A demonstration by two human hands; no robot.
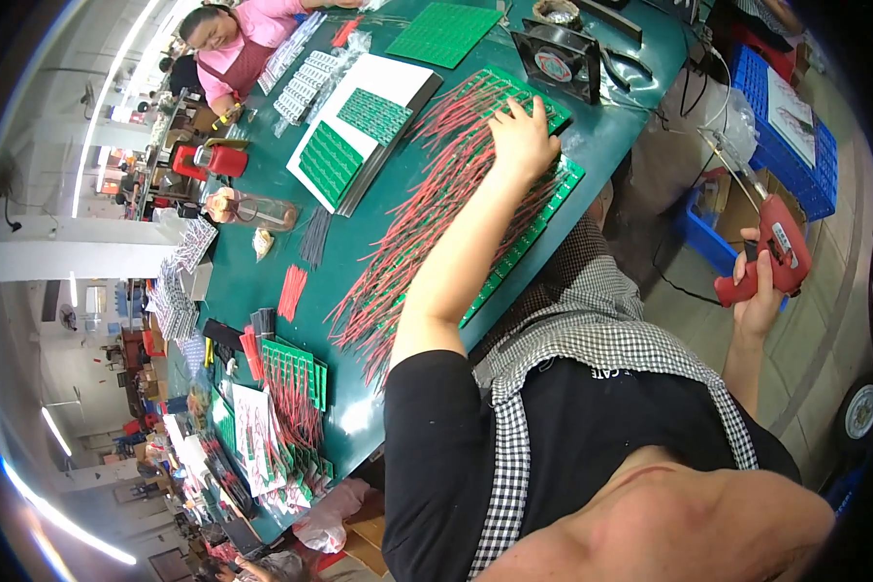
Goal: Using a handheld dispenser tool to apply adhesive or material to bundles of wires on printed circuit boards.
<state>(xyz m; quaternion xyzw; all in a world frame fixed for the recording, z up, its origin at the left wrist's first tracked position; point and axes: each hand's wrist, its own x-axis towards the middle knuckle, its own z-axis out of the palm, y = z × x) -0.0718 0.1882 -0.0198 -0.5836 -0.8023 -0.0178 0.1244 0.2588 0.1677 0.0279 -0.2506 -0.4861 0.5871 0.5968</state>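
My left hand reaches over the table with fingers spread and lies on the far end of a row of green circuit boards. Many thin red wires are attached to these boards and fan out to the left. Whether the fingertips press on a wire or on the board, I cannot tell. Off the table's right side, my right hand is wrapped round the grip of a red soldering gun, its thin metal tip pointing up and left.
On the green table stand a black fan, pliers, a white stack with green boards, and loose red wires. More wired boards lie at the near left. Blue crates stand right. A co-worker sits opposite.
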